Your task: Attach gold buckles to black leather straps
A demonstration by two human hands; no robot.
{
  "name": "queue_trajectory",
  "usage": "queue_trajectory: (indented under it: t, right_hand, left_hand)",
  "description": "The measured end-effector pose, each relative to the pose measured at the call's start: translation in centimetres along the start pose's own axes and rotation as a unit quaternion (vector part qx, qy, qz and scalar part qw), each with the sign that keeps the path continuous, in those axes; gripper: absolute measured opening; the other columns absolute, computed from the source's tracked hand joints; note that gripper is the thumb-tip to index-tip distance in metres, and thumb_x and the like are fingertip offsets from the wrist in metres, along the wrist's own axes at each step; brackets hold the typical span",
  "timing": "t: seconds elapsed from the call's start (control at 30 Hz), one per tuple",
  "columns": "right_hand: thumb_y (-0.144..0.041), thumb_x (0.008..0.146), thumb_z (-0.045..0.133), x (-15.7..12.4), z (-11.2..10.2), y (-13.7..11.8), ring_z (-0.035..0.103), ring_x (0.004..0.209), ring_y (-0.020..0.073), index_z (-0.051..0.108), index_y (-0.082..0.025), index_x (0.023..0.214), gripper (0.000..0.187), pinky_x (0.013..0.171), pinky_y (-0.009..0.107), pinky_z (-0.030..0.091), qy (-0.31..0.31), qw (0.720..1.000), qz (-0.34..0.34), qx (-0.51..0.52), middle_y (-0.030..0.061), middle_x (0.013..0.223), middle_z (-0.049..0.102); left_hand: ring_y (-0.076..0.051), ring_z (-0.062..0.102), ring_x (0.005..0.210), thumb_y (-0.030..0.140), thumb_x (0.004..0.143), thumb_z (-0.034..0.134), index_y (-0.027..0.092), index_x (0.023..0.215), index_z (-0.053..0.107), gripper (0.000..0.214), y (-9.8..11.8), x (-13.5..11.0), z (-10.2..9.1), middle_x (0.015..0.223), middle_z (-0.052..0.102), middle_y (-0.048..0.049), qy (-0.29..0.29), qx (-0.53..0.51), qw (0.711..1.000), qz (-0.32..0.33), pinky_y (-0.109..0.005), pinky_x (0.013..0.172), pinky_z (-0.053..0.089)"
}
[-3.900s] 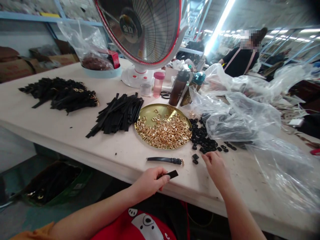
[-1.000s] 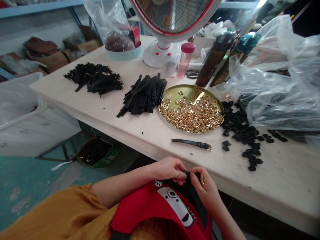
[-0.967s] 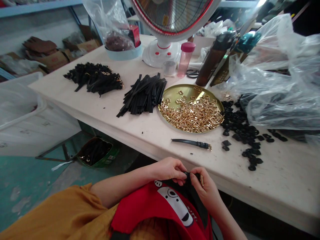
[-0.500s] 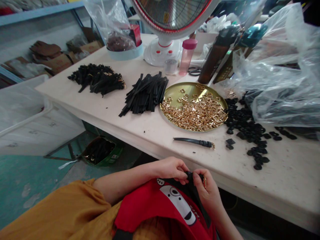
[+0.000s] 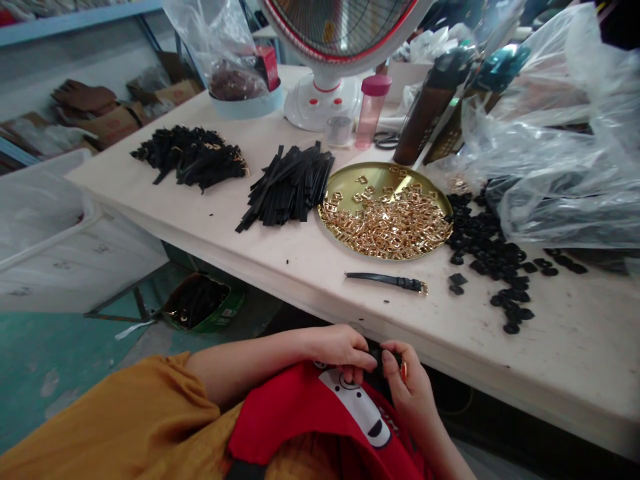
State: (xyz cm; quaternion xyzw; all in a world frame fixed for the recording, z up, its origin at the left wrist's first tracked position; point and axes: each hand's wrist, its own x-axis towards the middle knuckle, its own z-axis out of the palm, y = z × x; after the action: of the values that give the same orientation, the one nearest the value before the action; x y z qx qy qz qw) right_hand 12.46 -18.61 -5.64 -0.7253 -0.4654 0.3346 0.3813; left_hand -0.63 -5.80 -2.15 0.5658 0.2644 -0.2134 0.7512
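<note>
Bottom centre of the frame, low and close to the body: a short black strap [image 5: 381, 355] is caught between both hands, just below the near edge of the table [image 5: 550, 360] and over a red garment [image 5: 310, 420]. The left hand [image 5: 340, 348] comes in from the left with its fingertips pinched tight on one end of the strap. The right hand [image 5: 413, 393] meets it from the right, thumb and fingers closed narrow on the other end, and a small gold buckle [image 5: 403, 371] glints against its forefinger. How the buckle sits on the strap is too small to tell. Just above the hands, on the tabletop, one finished strap [image 5: 385, 281] lies flat, its gold end pointing right. Behind that, centre frame, sits a round gold tray [image 5: 350, 180] heaped with gold buckles [image 5: 395, 227]. To the tray's right, black loops [image 5: 493, 257] spill across the table, running under crumpled clear plastic bags [image 5: 550, 167] at the right of the frame. Left of the tray lies a bundle of plain black strips [image 5: 293, 187], and further to the upper left a heap of straps with gold ends [image 5: 193, 157]. At the top centre stands a white fan base [image 5: 323, 107] with a pink bottle [image 5: 370, 110] beside it. Down on the floor, lower left, is a green box [image 5: 200, 303] of dark pieces.
</note>
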Motion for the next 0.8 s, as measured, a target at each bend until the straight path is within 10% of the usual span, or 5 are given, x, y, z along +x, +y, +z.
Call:
queue_trajectory:
  t: [0.8]
  right_hand:
    - [-0.035, 0.086, 0.039, 0.2, -2.5, -1.2, 0.058, 0.065, 0.0153, 0.049, -0.020, 0.107, 0.028, 0.059, 0.026, 0.047, -0.122, 0.991, -0.022, 0.050, 0.0018, 0.074, 0.059]
  left_hand:
    - [-0.007, 0.050, 0.049, 0.019, 0.083, 0.035, 0.014, 0.063, 0.050, 0.025, 2.8, -1.0, 1.5, 0.056, 0.053, 0.0022, 0.005, 0.182, 0.982, 0.047, -0.018, 0.051, 0.040]
